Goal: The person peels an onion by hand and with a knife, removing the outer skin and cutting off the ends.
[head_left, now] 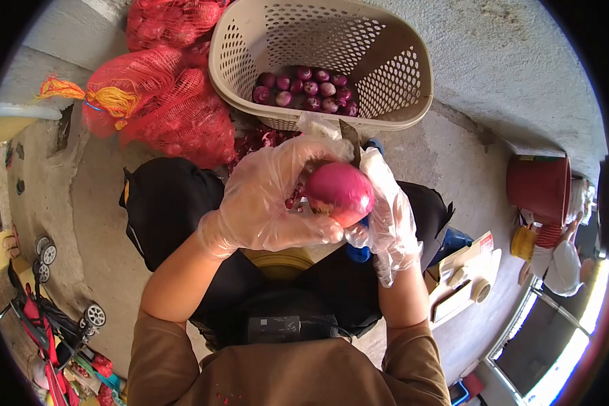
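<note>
Two clear plastic gloves cover our hands, which meet just on our side of the beige perforated basket point(399, 101). The fingers of our left hand point(254, 196) are curled around a large red onion point(340, 194), gripping it, with the thumb along its near side. Its skin is glossy and magenta, with a paler, yellowish patch low on our left.

Our right hand point(386, 213) is bent close against the onion's right side. A dark knife blade point(350, 141) sticks up between our hands toward the basket, but we cannot tell how the right fingers grasp it, since its handle is hidden.

Many smaller purple onions point(311, 88) lie together in the bottom of the basket. Left of the basket, we see several red mesh bags point(172, 111) filled with onions, one tied with yellow-orange string point(115, 97). Dark red onion skins point(250, 150) are scattered near the basket's lower left, partly behind our left hand.

Well apart from the basket, to its lower right, are a dark red bin point(538, 189) and, closer to us, some cardboard point(461, 277). A stroller point(51, 318) shows far to the basket's lower left.
</note>
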### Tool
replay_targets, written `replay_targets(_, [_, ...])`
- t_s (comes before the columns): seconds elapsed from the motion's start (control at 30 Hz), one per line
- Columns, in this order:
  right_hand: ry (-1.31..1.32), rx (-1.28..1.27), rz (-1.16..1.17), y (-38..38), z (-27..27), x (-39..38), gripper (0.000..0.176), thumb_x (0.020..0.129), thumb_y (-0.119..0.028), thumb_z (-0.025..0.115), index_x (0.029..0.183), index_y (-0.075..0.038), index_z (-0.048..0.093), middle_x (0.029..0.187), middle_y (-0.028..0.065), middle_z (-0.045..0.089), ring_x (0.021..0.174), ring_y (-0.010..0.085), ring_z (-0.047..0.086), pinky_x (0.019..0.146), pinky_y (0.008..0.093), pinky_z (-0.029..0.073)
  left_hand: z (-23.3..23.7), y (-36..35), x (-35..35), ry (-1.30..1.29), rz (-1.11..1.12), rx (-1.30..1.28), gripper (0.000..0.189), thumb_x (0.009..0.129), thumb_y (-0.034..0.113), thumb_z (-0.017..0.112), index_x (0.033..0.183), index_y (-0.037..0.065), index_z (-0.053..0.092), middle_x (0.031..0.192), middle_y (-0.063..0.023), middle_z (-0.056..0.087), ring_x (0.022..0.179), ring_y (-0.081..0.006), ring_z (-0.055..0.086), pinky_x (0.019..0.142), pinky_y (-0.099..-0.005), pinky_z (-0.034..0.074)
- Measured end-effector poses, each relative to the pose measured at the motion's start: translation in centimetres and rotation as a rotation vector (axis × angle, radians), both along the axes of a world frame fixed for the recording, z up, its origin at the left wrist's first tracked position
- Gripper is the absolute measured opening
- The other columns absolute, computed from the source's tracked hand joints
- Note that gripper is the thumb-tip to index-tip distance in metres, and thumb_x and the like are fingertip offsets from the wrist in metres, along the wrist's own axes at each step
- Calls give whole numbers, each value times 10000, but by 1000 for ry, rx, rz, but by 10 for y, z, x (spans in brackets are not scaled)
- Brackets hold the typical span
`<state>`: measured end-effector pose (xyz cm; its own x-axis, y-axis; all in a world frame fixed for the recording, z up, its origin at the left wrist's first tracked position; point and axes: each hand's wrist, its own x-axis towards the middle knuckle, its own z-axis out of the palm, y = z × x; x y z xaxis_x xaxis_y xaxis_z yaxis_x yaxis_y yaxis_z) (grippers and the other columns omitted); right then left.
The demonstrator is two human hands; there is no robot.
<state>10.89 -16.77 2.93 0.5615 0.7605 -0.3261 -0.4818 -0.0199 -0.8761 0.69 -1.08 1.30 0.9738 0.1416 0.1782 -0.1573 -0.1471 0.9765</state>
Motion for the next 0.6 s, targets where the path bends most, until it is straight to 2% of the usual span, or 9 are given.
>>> replay_targets(0.1, [-89,10,53,0,-2,3,563,953,-347,568,1373,17,473,1144,140,633,1003,209,632,884,334,498,6,4,-3,215,-48,-58,803,758,607,741,1237,-1,529,1183,-121,610,1059,-177,608,946,-331,472])
replay_targets(0.17, [-173,22,80,0,-4,5,557,960,-340,555,1386,9,470,1122,129,642,994,199,628,883,318,483,3,-7,0,99,48,-290,648,805,457,746,1223,7,541,1074,-104,633,948,-170,635,853,-323,513])
replay_targets(0.23, [-285,33,103,-2,-9,10,552,967,-334,543,1399,2,467,1100,118,651,985,190,624,881,301,468,4,-8,1,95,114,-377,685,801,511,709,1222,1,534,1088,-100,619,944,-160,623,853,-315,508])
replay_targets(0.3, [-370,12,116,-2,-8,15,547,974,-327,530,1412,-6,464,1078,107,660,975,180,620,880,285,452,10,0,-1,206,150,-321,936,746,769,632,1236,-19,507,1223,-107,569,1048,-147,573,947,-308,456])
replay_targets(0.33, [-409,-5,131,-3,-6,17,545,977,-324,524,1418,-10,462,1066,101,665,970,175,618,879,277,445,6,2,-1,182,152,-346,966,752,792,594,1247,-32,498,1188,-100,583,1038,-149,582,941,-314,465])
replay_targets(0.43, [-550,-121,157,-6,13,18,518,922,-203,539,1405,-26,484,900,122,671,801,187,647,773,300,482,-5,4,-3,49,167,-484,728,838,583,676,1214,-25,537,1043,-70,638,955,-133,596,870,-293,492])
replay_targets(0.47, [-641,-108,206,-7,18,23,531,915,-198,548,1412,-27,475,880,129,671,775,203,656,756,308,488,-5,4,-4,66,179,-494,760,821,623,674,1191,-30,557,1048,-73,642,956,-128,596,865,-286,491])
replay_targets(0.6, [-863,-115,314,-9,19,24,635,857,-151,593,1452,-25,411,860,178,680,751,323,672,746,364,513,-5,10,-5,94,137,-450,727,824,601,674,1163,-36,583,1047,-77,647,946,-118,596,857,-273,490])
